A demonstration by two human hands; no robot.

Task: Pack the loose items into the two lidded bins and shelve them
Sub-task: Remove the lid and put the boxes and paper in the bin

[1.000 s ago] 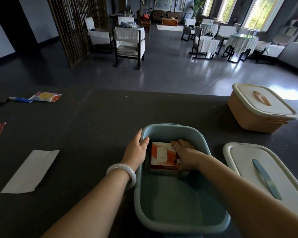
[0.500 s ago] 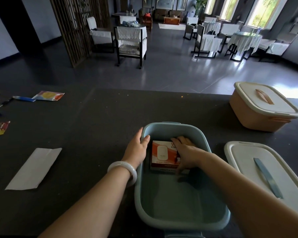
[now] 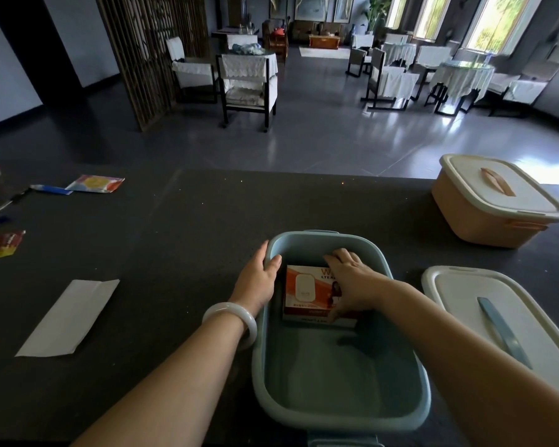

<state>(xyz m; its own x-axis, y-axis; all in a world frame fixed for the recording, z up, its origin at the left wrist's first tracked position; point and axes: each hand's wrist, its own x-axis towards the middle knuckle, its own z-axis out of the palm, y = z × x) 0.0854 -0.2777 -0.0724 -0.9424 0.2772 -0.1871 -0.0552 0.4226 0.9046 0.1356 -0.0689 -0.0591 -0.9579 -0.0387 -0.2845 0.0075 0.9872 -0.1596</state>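
Blue bin (image 3: 336,382) may slide if your rim-gripping left hand (image 3: 259,279) loosens while your right hand (image 3: 352,285) grips the orange box (image 3: 304,291).

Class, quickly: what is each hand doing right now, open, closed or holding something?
Left hand: holds the blue bin by its rim.
Right hand: grips the orange box inside the bin.

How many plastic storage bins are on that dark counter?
2. The open blue plastic bin sits front and centre, nearest the camera; the closed peach plastic bin stands further back on the right. None appears hidden.
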